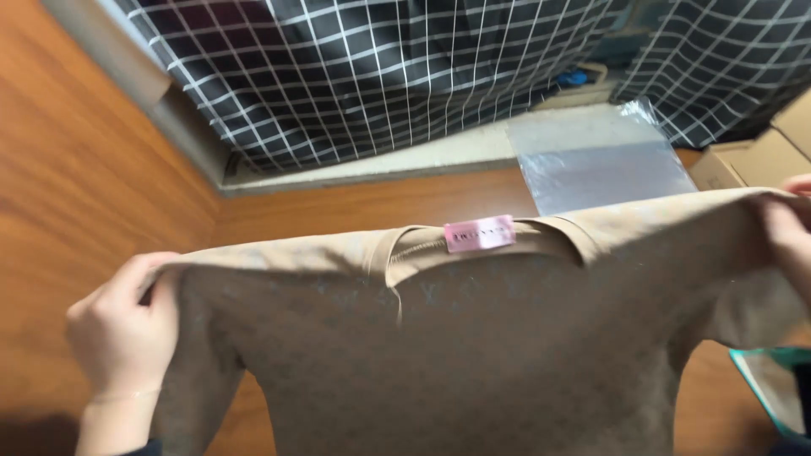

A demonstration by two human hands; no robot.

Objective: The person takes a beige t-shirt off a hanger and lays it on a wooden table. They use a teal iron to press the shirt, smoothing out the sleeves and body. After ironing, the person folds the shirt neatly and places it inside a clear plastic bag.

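Note:
A tan knit shirt (473, 355) hangs spread out in front of me, its neckline up and a pink label (480, 233) sewn inside the collar. My left hand (122, 329) pinches the shirt's left shoulder at the lower left. At the right edge of the view, my right hand (790, 232) grips the other shoulder, partly cut off by the frame. Both sleeves droop below the hands. The shirt hides most of the surface beneath it.
A clear plastic bag (596, 160) lies flat on the wooden surface (338, 207) behind the shirt. A black curtain with a white grid (380, 67) hangs at the back. Cardboard boxes (760, 152) stand at the right. A teal-edged object (773, 384) shows at lower right.

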